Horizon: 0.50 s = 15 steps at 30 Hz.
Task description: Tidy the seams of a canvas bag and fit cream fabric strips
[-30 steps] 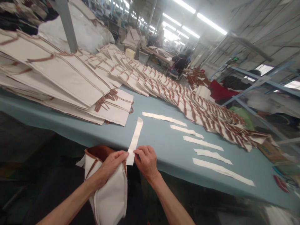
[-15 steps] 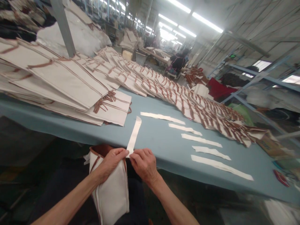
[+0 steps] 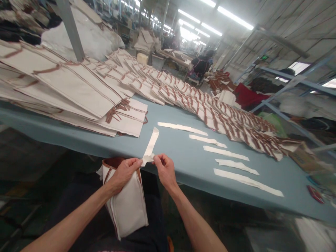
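We see a strip point(image 3: 151, 145) of thin, matt white stuff, paper or stiff lining, we cannot tell which, creased at its near end. The bag point(image 3: 128, 206) nearest us is cream woven cloth, matt and slightly coarse, edged with smoother brown trim. The table point(image 3: 183, 164) has a dull, smooth blue-grey cover. The stacked bags point(image 3: 78, 87) at far left show the same cream cloth. The post point(image 3: 69, 28) looks like grey painted metal, and the box point(image 3: 301, 161) at right like brown cardboard.

Six white strips point(image 3: 151, 145), one cream bag point(image 3: 128, 206), two hands point(image 3: 164, 168).
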Each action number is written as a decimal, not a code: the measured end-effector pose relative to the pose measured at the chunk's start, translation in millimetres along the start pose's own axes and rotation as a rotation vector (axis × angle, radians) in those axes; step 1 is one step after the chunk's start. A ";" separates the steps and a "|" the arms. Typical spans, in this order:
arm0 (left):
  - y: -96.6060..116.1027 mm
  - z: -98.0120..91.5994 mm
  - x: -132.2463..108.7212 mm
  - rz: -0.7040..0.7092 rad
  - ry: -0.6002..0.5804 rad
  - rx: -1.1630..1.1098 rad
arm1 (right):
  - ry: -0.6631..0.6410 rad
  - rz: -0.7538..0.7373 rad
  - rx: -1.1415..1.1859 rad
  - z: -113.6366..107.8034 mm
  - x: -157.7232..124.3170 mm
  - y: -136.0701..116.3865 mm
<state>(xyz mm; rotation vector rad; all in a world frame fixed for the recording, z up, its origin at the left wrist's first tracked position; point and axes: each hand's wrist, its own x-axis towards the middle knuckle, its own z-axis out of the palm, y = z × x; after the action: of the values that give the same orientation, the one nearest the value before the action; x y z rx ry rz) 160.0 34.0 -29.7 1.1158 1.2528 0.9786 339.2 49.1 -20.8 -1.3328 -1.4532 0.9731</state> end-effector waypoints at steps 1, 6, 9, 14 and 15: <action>0.7 -1.2 0.2 0.014 -0.004 0.028 | 0.016 0.022 0.023 -0.4 3.6 0.6; 1.7 -13.1 1.9 0.083 0.000 0.220 | 0.056 0.094 0.115 0.8 19.3 5.3; 1.5 -22.2 2.0 0.103 0.019 0.328 | 0.062 0.108 0.159 0.5 27.2 5.2; 3.4 -27.0 -1.0 0.108 0.021 0.443 | 0.118 0.115 0.243 -2.4 48.7 5.5; 4.1 -26.4 -1.4 0.108 0.018 0.459 | 0.139 0.121 0.264 -3.0 55.2 6.4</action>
<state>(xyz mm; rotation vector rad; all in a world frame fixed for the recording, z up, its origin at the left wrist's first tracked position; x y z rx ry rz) 133.7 35.9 -24.9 1.5439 1.4886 0.7984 343.6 104.5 -20.1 -1.2765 -1.1077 1.0872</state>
